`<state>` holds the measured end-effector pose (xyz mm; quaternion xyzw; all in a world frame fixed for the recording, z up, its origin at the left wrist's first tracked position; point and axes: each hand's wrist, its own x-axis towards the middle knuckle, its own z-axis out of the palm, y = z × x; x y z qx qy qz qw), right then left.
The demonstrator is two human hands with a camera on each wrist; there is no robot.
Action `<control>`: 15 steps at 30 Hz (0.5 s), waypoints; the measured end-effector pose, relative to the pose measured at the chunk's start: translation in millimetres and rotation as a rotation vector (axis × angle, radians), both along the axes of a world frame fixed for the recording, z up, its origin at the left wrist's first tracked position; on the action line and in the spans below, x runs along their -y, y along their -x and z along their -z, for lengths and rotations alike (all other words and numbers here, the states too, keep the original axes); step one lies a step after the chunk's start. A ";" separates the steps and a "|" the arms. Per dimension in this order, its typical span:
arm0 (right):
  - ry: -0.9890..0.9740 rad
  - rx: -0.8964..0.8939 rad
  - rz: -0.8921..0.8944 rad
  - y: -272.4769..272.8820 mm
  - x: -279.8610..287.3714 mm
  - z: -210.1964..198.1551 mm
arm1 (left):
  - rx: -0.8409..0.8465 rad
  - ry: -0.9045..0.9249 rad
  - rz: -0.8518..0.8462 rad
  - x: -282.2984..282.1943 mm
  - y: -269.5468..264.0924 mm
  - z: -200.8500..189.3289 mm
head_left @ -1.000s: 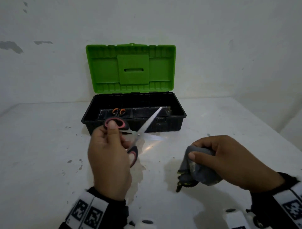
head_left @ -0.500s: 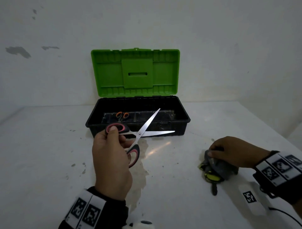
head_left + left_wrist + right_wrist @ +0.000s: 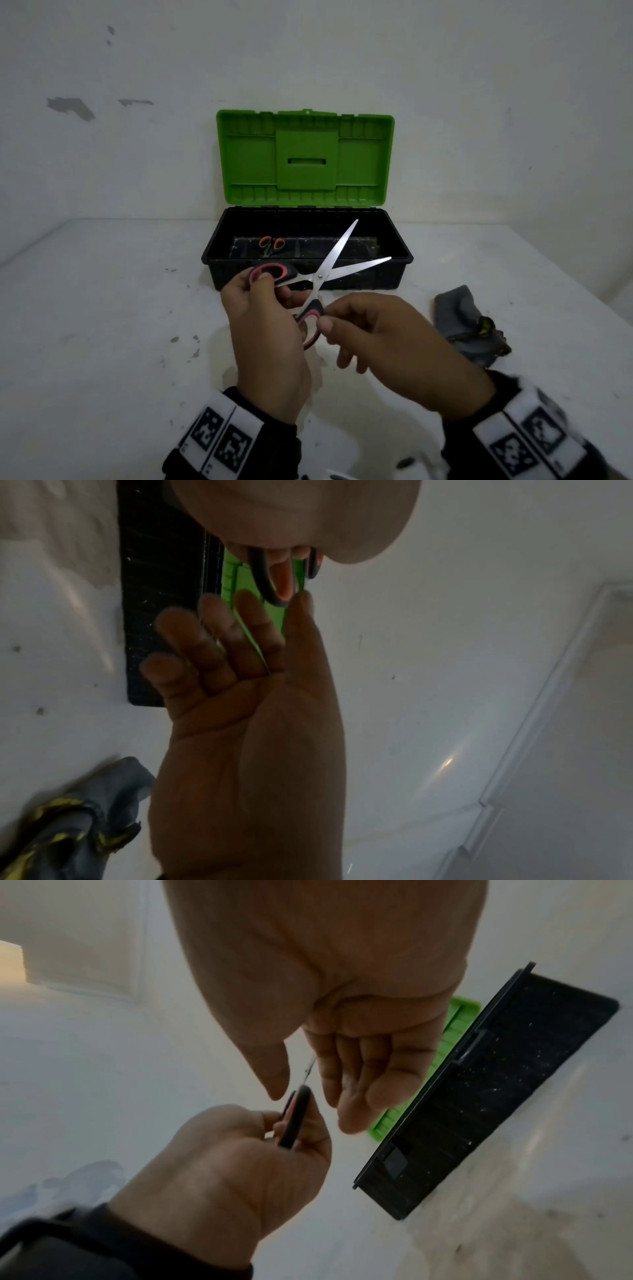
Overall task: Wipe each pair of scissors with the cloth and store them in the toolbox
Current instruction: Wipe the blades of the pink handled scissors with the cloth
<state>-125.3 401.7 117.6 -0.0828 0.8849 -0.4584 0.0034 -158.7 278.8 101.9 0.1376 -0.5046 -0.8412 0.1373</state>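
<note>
Scissors (image 3: 322, 277) with pink-and-black handles are held above the white table (image 3: 102, 325), just in front of the toolbox (image 3: 308, 274), blades spread apart and pointing up-right over the box's front wall.

Left hand (image 3: 267, 335) grips the upper handle loop — thumb lying over the pink ring, fingers curled beneath it. In the right wrist view the same hand (image 3: 240, 1164) is wrapped around the dark handle.

Right hand (image 3: 387, 339) is at the lower handle loop, thumb and forefinger tips touching it on either side; the other fingers hang loosely curled below, holding nothing. Whether the pinch is firm cannot be told — the hand is blurred. In the left wrist view its fingers (image 3: 192, 637) are spread, with the thumb tip against the handle loop.

Toolbox stands open against the wall, green lid (image 3: 305, 157) upright, black base behind the hands. A smaller pair of scissors with orange handles (image 3: 271, 244) lies inside, toward the left of the base.

Cloth (image 3: 466, 325), grey with yellow-marked edges, lies crumpled on the table to the right of the hands, apart from both and touched by neither.
</note>
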 end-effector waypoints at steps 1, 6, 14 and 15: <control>0.064 -0.010 0.023 0.2 9.0 3.1 | -0.012 0.009 0.000 2.5 -2.0 0.7; 0.301 0.041 0.089 2.3 31.1 10.7 | -0.055 0.139 0.023 24.1 -3.2 8.0; 0.566 0.108 0.159 7.3 40.1 13.5 | -0.135 0.571 0.274 65.7 -3.6 23.6; 0.587 0.110 0.168 7.8 41.4 15.0 | -0.153 0.608 0.301 69.9 -4.6 23.5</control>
